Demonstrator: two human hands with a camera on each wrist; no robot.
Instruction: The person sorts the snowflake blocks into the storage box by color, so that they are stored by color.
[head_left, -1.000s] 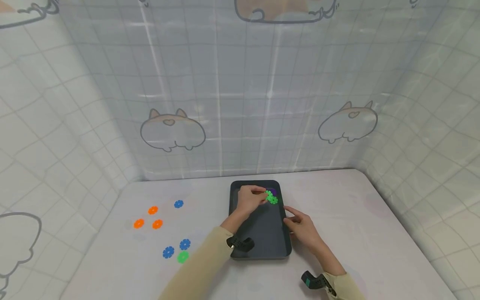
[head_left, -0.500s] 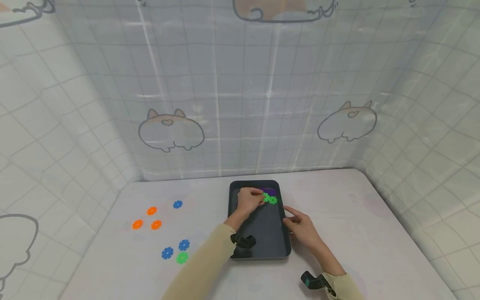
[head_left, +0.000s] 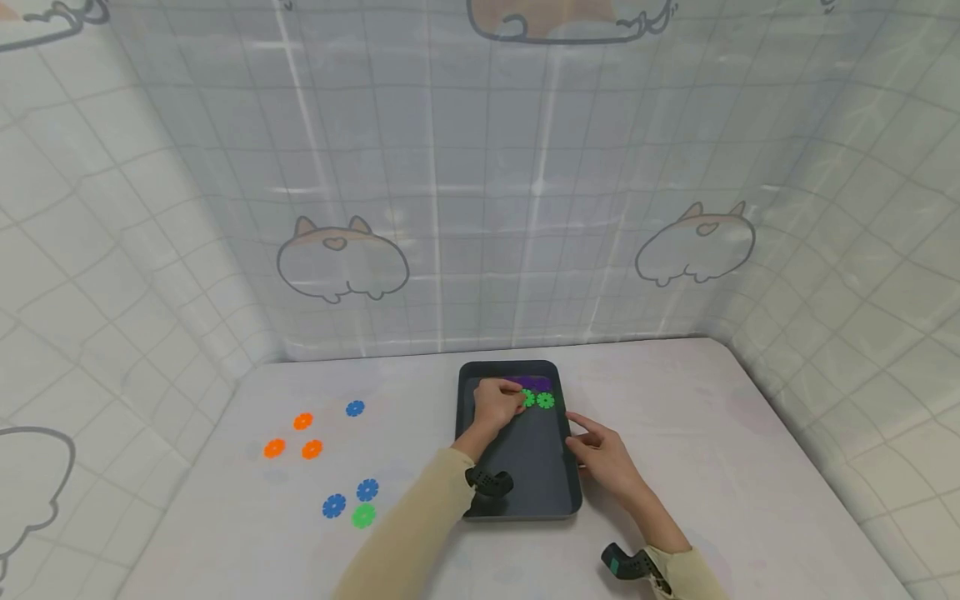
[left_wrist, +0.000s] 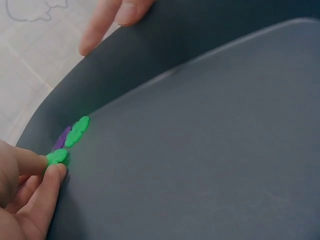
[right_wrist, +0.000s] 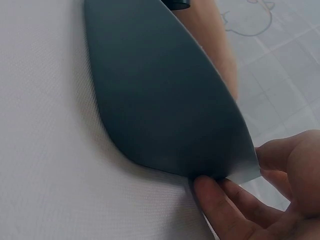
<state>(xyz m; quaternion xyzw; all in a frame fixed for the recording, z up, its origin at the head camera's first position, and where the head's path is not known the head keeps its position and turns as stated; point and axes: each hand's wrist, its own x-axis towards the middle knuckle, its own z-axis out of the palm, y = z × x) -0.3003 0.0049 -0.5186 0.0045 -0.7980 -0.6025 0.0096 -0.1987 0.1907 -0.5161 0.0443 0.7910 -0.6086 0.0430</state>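
Pale, grid-printed sheeting (head_left: 487, 167) fills the upper frame, corgi outlines and all, above a whitish table (head_left: 712, 467), and right at lower centre sits the dark tray (head_left: 525, 475)! Left hand (head_left: 497, 404) is over its upper part, thumb and finger pinched together on a notched green piece (left_wrist: 59, 156). Just to the right, flat in the tray, a second green piece (head_left: 545, 401); above the pair, a purple strip (head_left: 536, 383), its left end partly behind the fingers. Over on the tray's right side, the right hand (head_left: 606, 458), thumb and forefinger apart, fingertips touching the edge. And out at lower left, on the table: three orange pieces (head_left: 312, 449), a blue piece (head_left: 355, 408) up near them, then two blue pieces (head_left: 333, 506) beside a lone green disc (head_left: 363, 516).
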